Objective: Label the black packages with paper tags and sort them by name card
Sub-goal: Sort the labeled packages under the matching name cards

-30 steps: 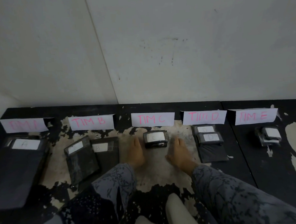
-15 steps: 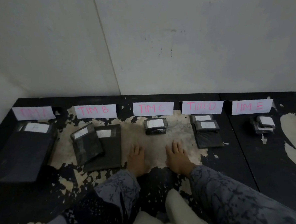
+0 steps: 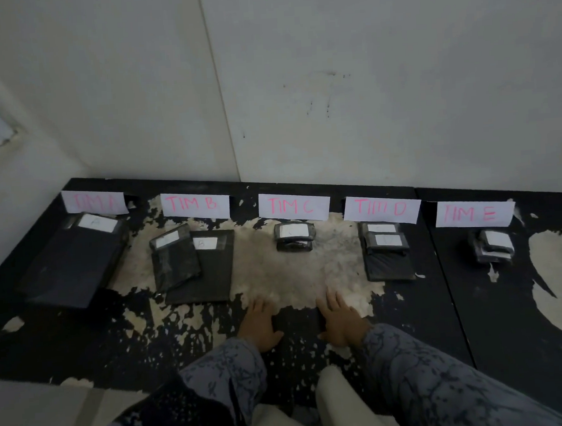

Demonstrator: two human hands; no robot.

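A worn black counter [image 3: 83,340] with pale peeled patches meets white walls [image 3: 363,76]. Black packages [image 3: 294,235] sit below five name cards [image 3: 294,206] across mid-frame. Both grips, left hand [image 3: 258,324] and right hand [image 3: 340,321], lie released and flat at lower centre, drawn back from the packages since earlier.

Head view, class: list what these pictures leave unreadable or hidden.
- TIM A card: last letter too faint in the dim light.
- Tag on the angled TIM B package: letter blurred.
- Lower TIM C package: mostly covered by the one stacked above.
- Person's lap: cut off by the bottom edge.
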